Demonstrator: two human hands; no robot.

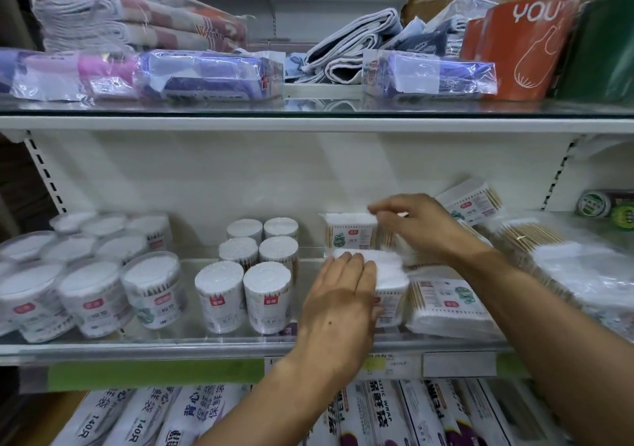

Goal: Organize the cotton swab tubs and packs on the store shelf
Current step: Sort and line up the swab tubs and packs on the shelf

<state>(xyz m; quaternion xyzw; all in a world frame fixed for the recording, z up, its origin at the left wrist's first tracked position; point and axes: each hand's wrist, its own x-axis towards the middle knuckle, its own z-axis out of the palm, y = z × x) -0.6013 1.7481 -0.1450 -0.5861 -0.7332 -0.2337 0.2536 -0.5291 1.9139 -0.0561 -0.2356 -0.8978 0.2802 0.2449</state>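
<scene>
On the middle shelf (240, 344), my left hand (343, 301) lies with straight fingers on the top and left side of an upright rectangular swab pack (391, 281) near the front. My right hand (418, 226) reaches further back, fingers curled and pinching the top of another upright pack (350, 231). Round clear tubs (151, 286) of swabs stand in a group at the left. Several wrapped cylindrical swab bundles (243, 274) stand in two columns in the middle. Flat swab packs (449, 303) lie at the right, one (475, 202) leaning on the back wall.
A loose heap of bagged wooden-stick swabs (549, 260) fills the shelf's right end, with small tape rolls (607, 205) behind. The upper glass shelf (308, 111) holds bagged cloths and an orange box (521, 44). Below, rolls of plastic wrap (377, 414) lie side by side.
</scene>
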